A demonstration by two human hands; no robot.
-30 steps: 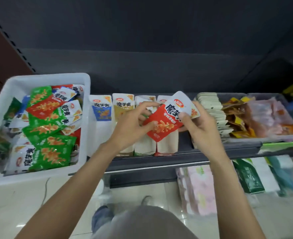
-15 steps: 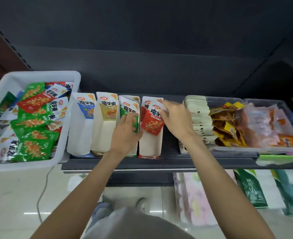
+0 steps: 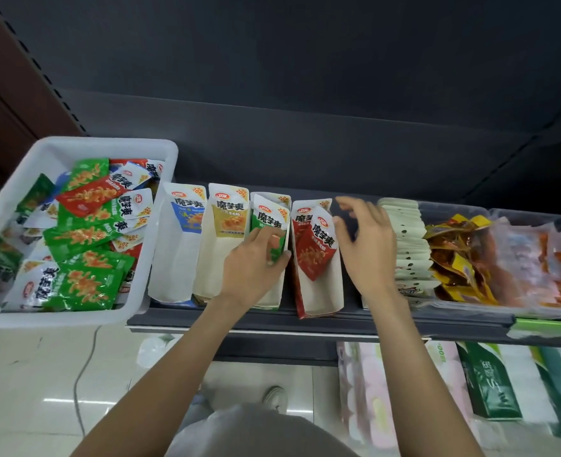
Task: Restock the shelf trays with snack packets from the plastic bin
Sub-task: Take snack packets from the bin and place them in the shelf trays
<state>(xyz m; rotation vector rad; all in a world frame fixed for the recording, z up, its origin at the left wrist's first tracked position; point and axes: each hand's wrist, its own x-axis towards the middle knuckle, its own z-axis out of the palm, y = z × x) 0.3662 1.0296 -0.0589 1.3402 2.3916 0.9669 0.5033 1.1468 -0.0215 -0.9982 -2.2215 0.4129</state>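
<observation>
White plastic bin [image 3: 160, 225] sits at my 9 o'clock on the dark shelf [image 3: 305, 319], heaped with green, red and white snack packets [image 3: 84, 245]. Four cardboard shelf trays stand side by side at 12 o'clock: blue tray [image 3: 176, 258], yellow tray [image 3: 211, 258], green tray [image 3: 272, 300], red tray [image 3: 322, 298]. My left hand [image 3: 252, 268] rests in the green tray, thumb and fingers curled round a green packet [image 3: 272, 229] that stands upright in it. A red packet [image 3: 317, 245] leans tilted in the red tray, untouched. My right hand [image 3: 364, 239] hovers just beside the red tray at 1 o'clock, fingers spread and relaxed, holding nothing; it is motion-blurred. At 2 o'clock a row of white pouches [image 3: 404, 242] stands packed on edge, touching a clear bin [image 3: 536, 311] of yellow and orange snacks. At 5 o'clock, below the shelf, lie pink tissue packs [image 3: 364, 390] and a green box [image 3: 490, 384]. A shoe [image 3: 275, 397] shows at 6 o'clock on the tiled floor [image 3: 25, 374].
</observation>
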